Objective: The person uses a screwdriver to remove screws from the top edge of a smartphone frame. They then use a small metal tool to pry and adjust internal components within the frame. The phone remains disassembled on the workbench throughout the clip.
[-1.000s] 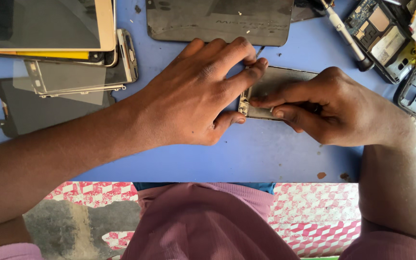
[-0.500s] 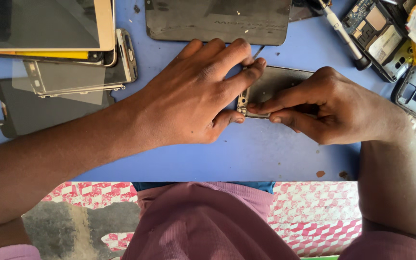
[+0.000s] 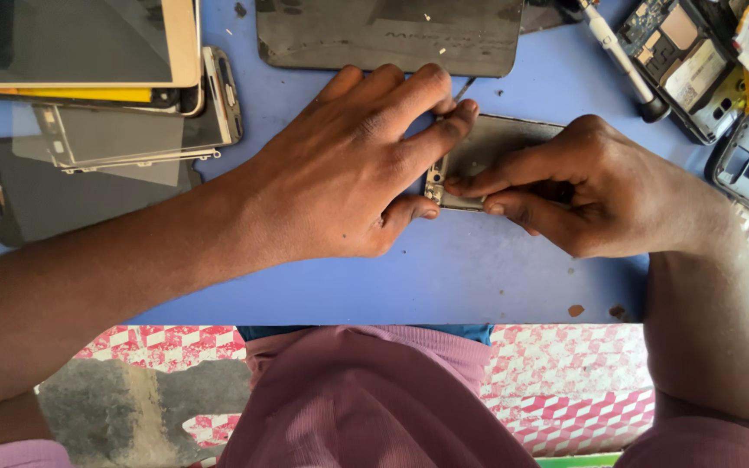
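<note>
Hands [image 3: 348, 165] unmoved on phone [image 3: 496, 147], blue table [image 3: 478, 277]

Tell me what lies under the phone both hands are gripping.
The blue tabletop shows around the dark phone. The left hand and right hand cover its ends, so anything directly beneath stays hidden.

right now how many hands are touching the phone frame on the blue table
2: the left hand pinches its left end, and the right hand covers its right side. The phone frame is mostly hidden beneath them.
</note>
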`<state>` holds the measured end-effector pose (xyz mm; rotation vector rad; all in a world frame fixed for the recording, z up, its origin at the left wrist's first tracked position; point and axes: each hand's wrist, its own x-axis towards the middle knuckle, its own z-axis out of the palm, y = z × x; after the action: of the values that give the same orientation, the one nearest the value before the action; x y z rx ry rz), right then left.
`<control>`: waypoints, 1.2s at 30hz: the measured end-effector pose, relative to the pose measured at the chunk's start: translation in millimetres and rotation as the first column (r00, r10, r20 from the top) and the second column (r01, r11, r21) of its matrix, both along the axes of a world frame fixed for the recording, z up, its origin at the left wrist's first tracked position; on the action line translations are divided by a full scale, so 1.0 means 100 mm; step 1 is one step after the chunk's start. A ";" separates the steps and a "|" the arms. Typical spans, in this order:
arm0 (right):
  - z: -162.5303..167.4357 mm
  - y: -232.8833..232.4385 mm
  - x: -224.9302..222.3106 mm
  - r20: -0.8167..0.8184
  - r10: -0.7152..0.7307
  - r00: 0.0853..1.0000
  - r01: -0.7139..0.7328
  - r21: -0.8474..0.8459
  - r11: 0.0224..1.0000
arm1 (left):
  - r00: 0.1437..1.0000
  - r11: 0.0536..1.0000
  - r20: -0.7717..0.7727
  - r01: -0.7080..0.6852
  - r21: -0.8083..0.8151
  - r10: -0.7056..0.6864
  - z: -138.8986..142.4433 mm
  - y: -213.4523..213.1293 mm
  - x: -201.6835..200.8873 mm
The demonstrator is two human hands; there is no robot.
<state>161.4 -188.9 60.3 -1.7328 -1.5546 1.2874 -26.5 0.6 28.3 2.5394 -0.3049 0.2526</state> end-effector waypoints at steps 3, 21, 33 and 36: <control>-0.02 0.01 0.01 -0.035 0.037 0.999 -0.035 0.053 0.998 | 1.000 1.000 0.012 0.000 0.022 0.000 0.00 -0.01 0.00; 0.01 -0.05 0.03 0.092 0.006 0.996 -0.007 0.012 1.000 | 1.000 1.000 -0.011 -0.006 0.006 0.006 0.00 0.00 0.00; -0.02 -0.06 0.05 0.125 0.026 0.992 -0.030 0.025 0.999 | 1.000 1.000 -0.011 -0.006 -0.012 0.006 -0.01 0.01 0.01; -0.03 -0.05 0.05 0.135 0.001 0.991 0.005 -0.042 0.999 | 1.000 1.000 -0.003 -0.008 -0.007 0.008 -0.02 0.01 0.00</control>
<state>166.6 -194.4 57.8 -1.8821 -1.6097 1.2328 -26.2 1.7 26.7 2.5341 -0.2915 0.2524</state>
